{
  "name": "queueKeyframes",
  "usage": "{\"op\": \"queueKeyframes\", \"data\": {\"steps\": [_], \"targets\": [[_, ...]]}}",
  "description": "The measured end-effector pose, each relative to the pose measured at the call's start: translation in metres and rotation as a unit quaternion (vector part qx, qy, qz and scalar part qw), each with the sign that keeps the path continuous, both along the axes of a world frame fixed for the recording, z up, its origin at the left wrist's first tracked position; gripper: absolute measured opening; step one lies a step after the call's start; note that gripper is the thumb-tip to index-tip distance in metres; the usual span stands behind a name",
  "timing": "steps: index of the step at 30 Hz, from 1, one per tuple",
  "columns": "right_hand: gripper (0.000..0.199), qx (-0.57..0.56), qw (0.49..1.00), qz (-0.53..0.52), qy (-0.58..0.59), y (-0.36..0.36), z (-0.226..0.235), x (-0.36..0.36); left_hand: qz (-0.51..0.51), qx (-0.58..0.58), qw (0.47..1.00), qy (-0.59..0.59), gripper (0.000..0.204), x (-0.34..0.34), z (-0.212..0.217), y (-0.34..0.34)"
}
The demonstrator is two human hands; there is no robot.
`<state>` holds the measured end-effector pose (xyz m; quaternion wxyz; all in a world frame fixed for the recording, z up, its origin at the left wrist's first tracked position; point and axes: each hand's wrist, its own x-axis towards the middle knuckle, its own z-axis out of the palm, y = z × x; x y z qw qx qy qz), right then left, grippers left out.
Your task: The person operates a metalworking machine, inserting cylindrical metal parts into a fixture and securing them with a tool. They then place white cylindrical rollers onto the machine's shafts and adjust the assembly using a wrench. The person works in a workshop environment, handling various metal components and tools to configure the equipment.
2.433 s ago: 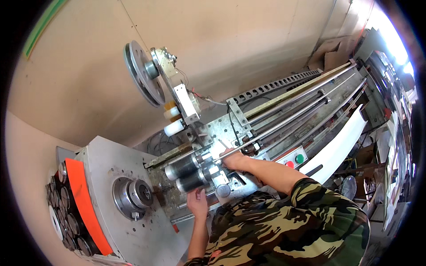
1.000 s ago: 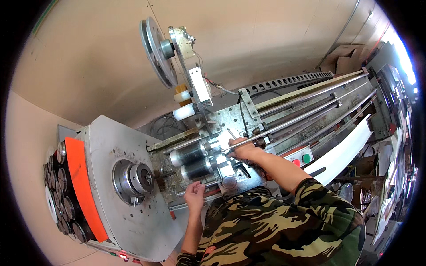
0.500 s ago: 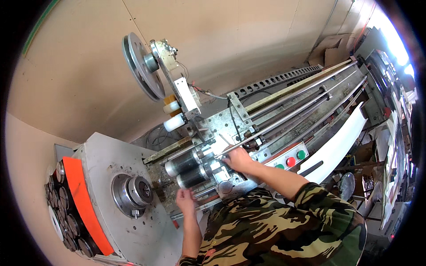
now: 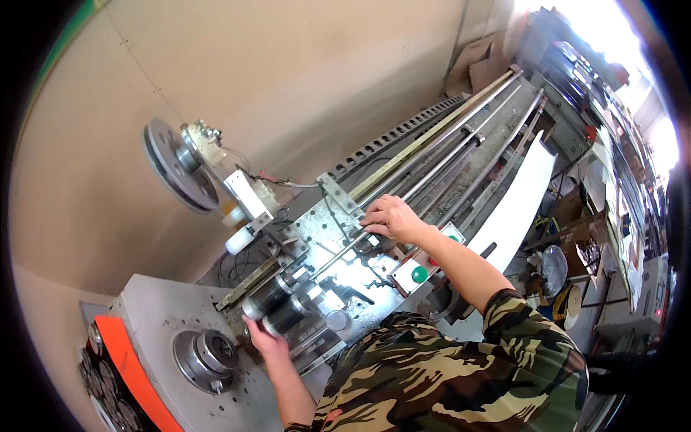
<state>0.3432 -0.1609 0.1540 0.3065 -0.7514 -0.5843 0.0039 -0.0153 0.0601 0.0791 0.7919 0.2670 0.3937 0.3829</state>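
A machine carriage, a bright metal plate (image 4: 317, 219), carries two short black rollers (image 4: 282, 317) with pale ends. My left hand (image 4: 268, 343) is at the near-left end of these rollers, fingers stretched and apart, fingertips at the roller end. My right hand (image 4: 394, 219) has its fingers curled over a long thin metal rod (image 4: 344, 253) that runs across the carriage toward the rollers. Part of the rod is hidden beneath that hand. Below my right forearm is a control box with a green button (image 4: 419, 274).
A grey machine head with a round chuck (image 4: 216, 351) stands at left, beside an orange panel (image 4: 137, 374). A grooved wheel (image 4: 176, 165) rises on an arm behind the carriage. Long rails (image 4: 461, 137) stretch to the far right, past a white curved trough (image 4: 515, 201).
The view has shifted, moving the machine left and down. My right hand has moved back along the rod, away from the rollers. My left hand has come up to the roller end.
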Motion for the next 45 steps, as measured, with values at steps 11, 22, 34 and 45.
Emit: {"op": "queueKeyframes", "data": {"steps": [11,22,34,45], "targets": [[0.014,0.002,0.997,0.081,0.003,-0.022,0.003,0.044,-0.024,0.004,0.999,0.030,0.063,-0.022,0.018,-0.016],[0.034,0.048,0.997,-0.055,0.001,-0.018,0.039,-0.015,-0.059,0.029,0.993,0.100,0.057,-0.025,0.038,-0.019],[0.067,-0.068,0.777,-0.126,0.613,0.125,-0.040,-0.176,-0.158,-0.059,0.981,-0.094,0.057,0.017,0.038,0.012],[0.069,-0.153,0.865,-0.168,0.448,0.061,-0.050,-0.243,-0.107,-0.085,0.990,-0.036,0.060,-0.040,0.062,-0.070]]}}
